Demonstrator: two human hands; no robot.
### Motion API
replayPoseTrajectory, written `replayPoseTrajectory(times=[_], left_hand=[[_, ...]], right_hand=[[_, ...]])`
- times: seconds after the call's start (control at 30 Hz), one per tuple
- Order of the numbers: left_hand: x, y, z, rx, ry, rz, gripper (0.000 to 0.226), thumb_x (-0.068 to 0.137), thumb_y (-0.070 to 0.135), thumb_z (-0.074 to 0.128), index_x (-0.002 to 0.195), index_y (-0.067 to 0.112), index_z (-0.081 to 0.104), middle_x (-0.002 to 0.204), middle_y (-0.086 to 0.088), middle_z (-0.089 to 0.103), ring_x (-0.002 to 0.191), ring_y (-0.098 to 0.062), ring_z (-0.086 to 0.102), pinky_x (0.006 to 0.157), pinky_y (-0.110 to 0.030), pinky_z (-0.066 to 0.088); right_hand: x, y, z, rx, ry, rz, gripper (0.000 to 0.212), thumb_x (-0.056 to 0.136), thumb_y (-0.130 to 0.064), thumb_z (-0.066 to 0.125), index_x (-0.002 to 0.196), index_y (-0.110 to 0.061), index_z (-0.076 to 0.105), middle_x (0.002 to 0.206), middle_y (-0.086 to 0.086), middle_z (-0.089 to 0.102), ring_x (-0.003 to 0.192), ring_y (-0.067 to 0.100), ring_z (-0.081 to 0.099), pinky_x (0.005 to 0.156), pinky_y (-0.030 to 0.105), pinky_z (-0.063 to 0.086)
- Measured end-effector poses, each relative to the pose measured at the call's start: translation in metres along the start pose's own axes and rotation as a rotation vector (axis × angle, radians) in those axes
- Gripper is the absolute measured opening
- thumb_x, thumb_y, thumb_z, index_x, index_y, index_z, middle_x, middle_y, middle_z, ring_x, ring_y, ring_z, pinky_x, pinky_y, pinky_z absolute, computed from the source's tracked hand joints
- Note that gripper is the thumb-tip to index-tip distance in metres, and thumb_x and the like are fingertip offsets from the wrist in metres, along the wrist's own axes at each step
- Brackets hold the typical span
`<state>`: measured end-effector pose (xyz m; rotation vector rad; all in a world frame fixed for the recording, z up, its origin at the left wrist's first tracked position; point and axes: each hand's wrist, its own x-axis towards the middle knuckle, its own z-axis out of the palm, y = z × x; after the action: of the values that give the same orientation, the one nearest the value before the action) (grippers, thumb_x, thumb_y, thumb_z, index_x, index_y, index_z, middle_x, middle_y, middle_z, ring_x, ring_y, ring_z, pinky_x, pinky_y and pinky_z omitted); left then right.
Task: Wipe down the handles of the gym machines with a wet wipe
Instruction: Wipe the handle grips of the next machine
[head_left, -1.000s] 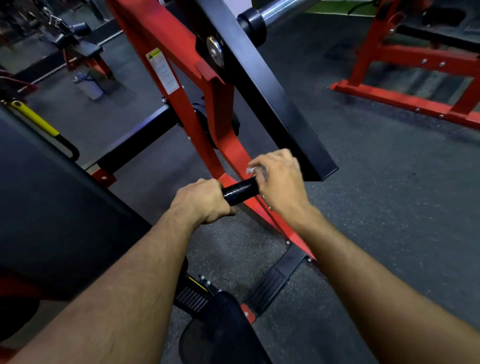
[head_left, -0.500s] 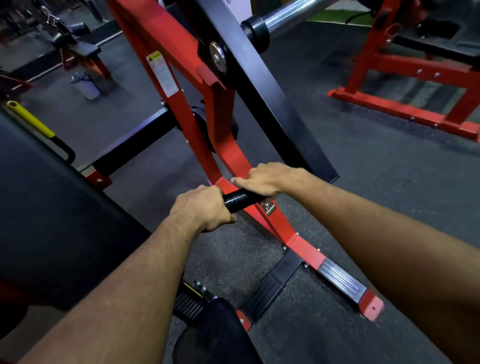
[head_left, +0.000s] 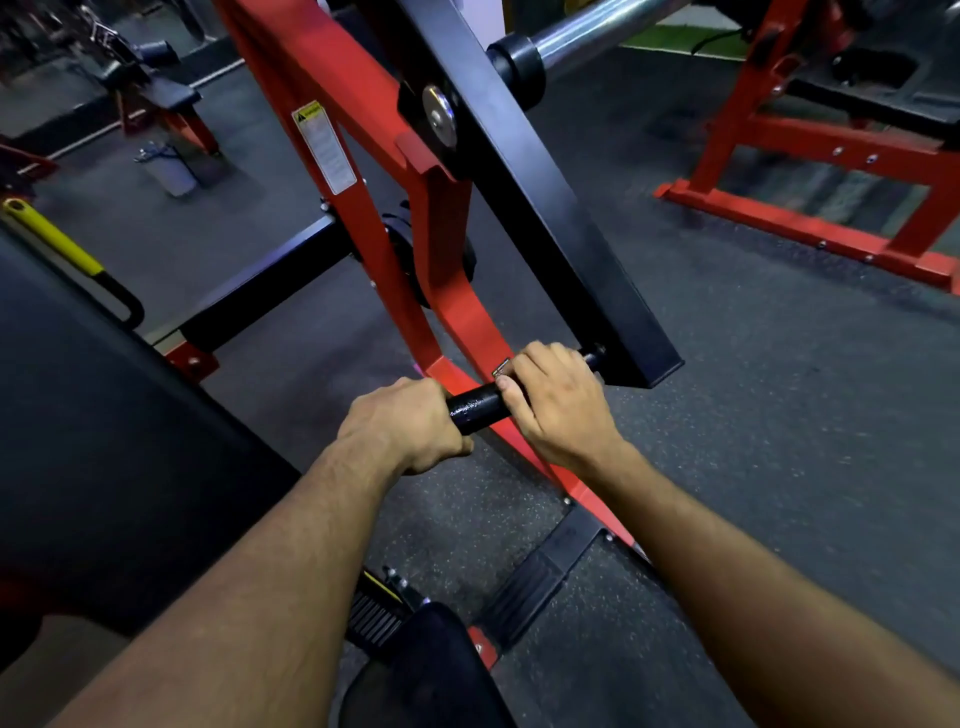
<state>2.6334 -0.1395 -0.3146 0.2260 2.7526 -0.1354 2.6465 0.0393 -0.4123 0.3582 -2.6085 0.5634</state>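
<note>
Your left hand (head_left: 408, 428) grips the near end of the black handle (head_left: 475, 408) while your right hand (head_left: 558, 408) wraps the far part beside the black arm (head_left: 545, 197), the wet wipe (head_left: 501, 368) barely showing beneath it, so twist fully round as you slide

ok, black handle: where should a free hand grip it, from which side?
Probably the bare, glossy middle of the handle, the only stretch showing between the left hand and right hand. Come from above, fingers wrapping over: it is a near-horizontal round bar, with the red frame close behind.
</note>
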Motion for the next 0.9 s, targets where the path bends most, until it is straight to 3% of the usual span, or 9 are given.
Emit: replayPoseTrajectory(times=[0.1,0.2,0.23,0.3,0.4,0.47,0.6,0.73,0.9], left_hand=[[0.000,0.000,0.000,-0.007,-0.001,0.004,0.045,0.078,0.059,0.072,0.109,0.027,0.067,0.087,0.005,0.062,0.080,-0.020,0.064,0.069,-0.033,0.047],[-0.002,0.000,0.000,-0.006,0.013,0.008,0.047,0.077,0.060,0.072,0.109,0.026,0.067,0.091,0.002,0.060,0.082,-0.024,0.061,0.072,-0.033,0.046],[-0.002,0.000,-0.001,-0.005,0.016,0.008,0.048,0.076,0.061,0.072,0.109,0.027,0.067,0.092,0.002,0.060,0.083,-0.024,0.061,0.072,-0.033,0.046],[-0.002,0.000,0.000,-0.003,0.019,0.010,0.048,0.076,0.061,0.072,0.109,0.028,0.067,0.091,0.002,0.059,0.082,-0.024,0.060,0.072,-0.033,0.045],[-0.001,-0.001,0.000,-0.009,0.013,0.012,0.046,0.076,0.061,0.072,0.108,0.028,0.066,0.086,0.004,0.057,0.081,-0.022,0.060,0.070,-0.032,0.043],[0.000,-0.001,0.000,-0.010,0.006,0.011,0.045,0.077,0.060,0.072,0.108,0.028,0.066,0.088,0.004,0.059,0.082,-0.022,0.061,0.070,-0.032,0.043],[0.000,-0.001,-0.001,-0.012,-0.001,0.003,0.044,0.078,0.061,0.073,0.107,0.028,0.065,0.089,0.004,0.057,0.084,-0.023,0.061,0.071,-0.032,0.044],[0.000,0.001,-0.001,-0.021,-0.005,0.003,0.045,0.079,0.060,0.074,0.109,0.028,0.067,0.087,0.005,0.057,0.084,-0.024,0.062,0.073,-0.033,0.045],[0.000,-0.001,0.000,-0.020,-0.004,0.006,0.049,0.078,0.061,0.073,0.114,0.027,0.067,0.093,0.002,0.062,0.085,-0.024,0.063,0.073,-0.033,0.047]], right_hand=[[0.024,-0.004,-0.015,-0.144,-0.197,0.102,0.068,0.099,-0.065,0.021,0.071,-0.017,0.059,0.078,0.006,0.062,0.078,0.030,0.064,0.066,0.036,0.036],[0.062,0.000,-0.031,-0.118,-0.627,0.168,0.080,0.094,-0.076,0.022,0.088,-0.011,0.067,0.100,0.020,0.071,0.097,0.036,0.069,0.077,0.037,0.045],[0.074,-0.001,-0.036,-0.036,-0.841,0.222,0.080,0.095,-0.074,0.023,0.092,-0.008,0.068,0.095,0.018,0.073,0.088,0.033,0.071,0.076,0.036,0.048],[0.091,-0.006,-0.038,0.158,-1.168,0.342,0.069,0.098,-0.064,0.028,0.084,-0.007,0.064,0.066,0.010,0.069,0.052,0.025,0.063,0.059,0.030,0.048],[0.096,-0.010,-0.038,0.193,-1.296,0.430,0.064,0.098,-0.062,0.030,0.083,-0.008,0.060,0.054,0.006,0.061,0.042,0.022,0.051,0.052,0.027,0.040],[0.090,-0.009,-0.037,0.161,-1.154,0.364,0.063,0.097,-0.062,0.029,0.076,-0.011,0.060,0.057,0.006,0.062,0.047,0.022,0.053,0.055,0.028,0.043],[0.052,-0.003,-0.027,-0.063,-0.436,0.187,0.061,0.101,-0.056,0.030,0.056,-0.016,0.042,0.067,0.005,0.051,0.070,0.029,0.053,0.067,0.034,0.036],[0.013,-0.002,-0.002,0.009,0.041,0.094,0.043,0.102,-0.032,0.040,0.066,-0.015,0.054,0.068,0.000,0.052,0.070,0.026,0.056,0.067,0.038,0.039],[-0.009,-0.008,0.007,0.197,0.175,0.069,0.026,0.100,-0.026,0.044,0.097,-0.013,0.066,0.096,0.000,0.061,0.093,0.020,0.055,0.093,0.036,0.042]])
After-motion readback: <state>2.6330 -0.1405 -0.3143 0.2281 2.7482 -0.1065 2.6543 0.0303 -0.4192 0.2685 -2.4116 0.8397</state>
